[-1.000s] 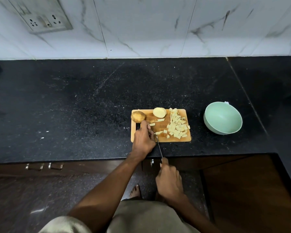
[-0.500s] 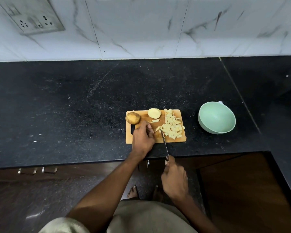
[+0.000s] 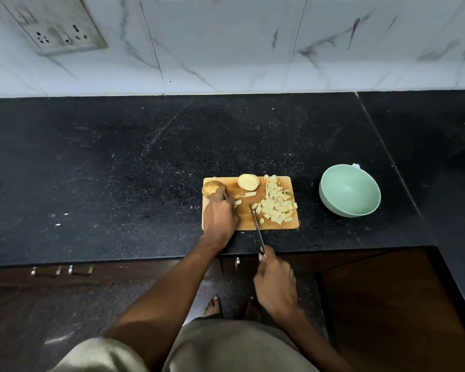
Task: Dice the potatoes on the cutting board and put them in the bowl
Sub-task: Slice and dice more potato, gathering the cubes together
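My left hand (image 3: 220, 216) presses potato strips (image 3: 242, 197) on the cutting board (image 3: 249, 224) by the bench's front edge — right hand (image 3: 275, 287) grips the knife (image 3: 257, 225); diced potato (image 3: 277, 206) alongside, bowl (image 3: 349, 190) rightward.

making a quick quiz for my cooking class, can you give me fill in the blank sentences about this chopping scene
1. The right hand grips a ____ whose blade reaches onto the cutting board.
2. The green bowl standing right of the board holds ____ potato pieces.
3. The pile of diced potato lies on the ____ side of the board.
4. The left hand rests on the board beside the ____ potato, still in its skin.

Missing words: knife; no; right; whole
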